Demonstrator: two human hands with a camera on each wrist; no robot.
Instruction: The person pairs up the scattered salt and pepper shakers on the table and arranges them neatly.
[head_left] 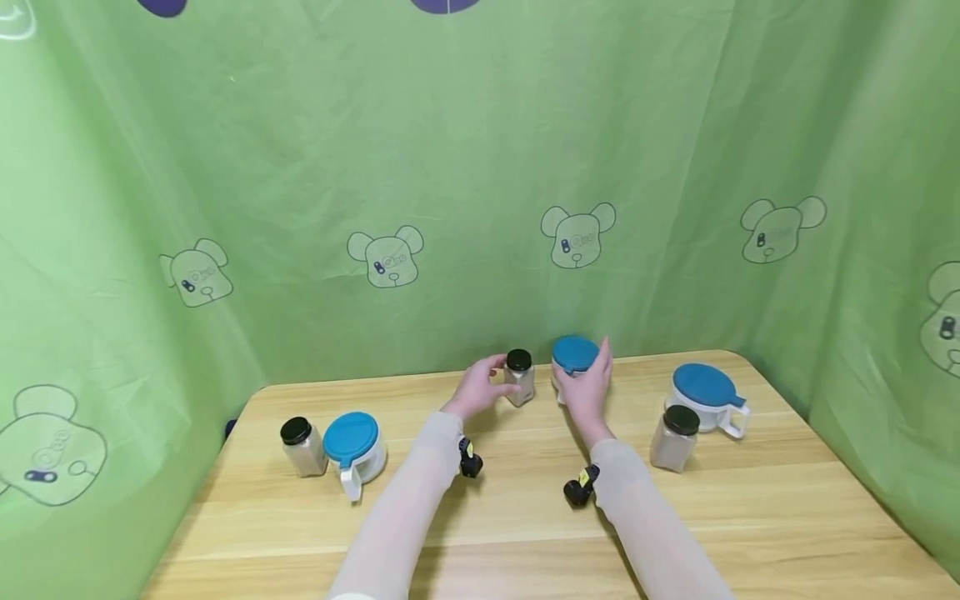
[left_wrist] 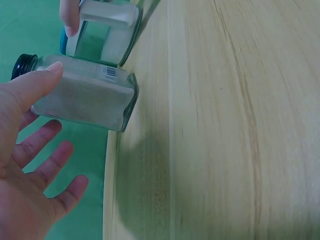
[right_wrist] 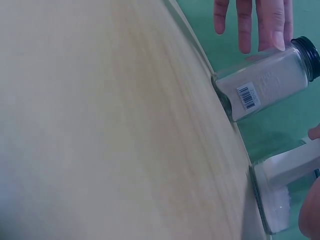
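Near the back edge a clear square jar (left_wrist: 85, 95) with a black lid stands upright. My left hand (head_left: 478, 390) is at its left side: the thumb rests on the glass, and the other fingers are loosely spread, partly behind the jar. Just right of it is a glass canister (head_left: 575, 355) with a blue lid and white handle. My right hand (head_left: 587, 387) grips this canister, thumb at the left and fingers round the right side. White contents (right_wrist: 282, 207) show through its glass in the right wrist view.
On the left stand another black-lidded jar (head_left: 304, 447) and a blue-lidded canister (head_left: 354, 446). On the right, a third black-lidded jar (head_left: 674, 439) stands before a wider blue-lidded canister (head_left: 705, 396). A green curtain (head_left: 480, 167) hangs behind the wooden table (head_left: 510, 533).
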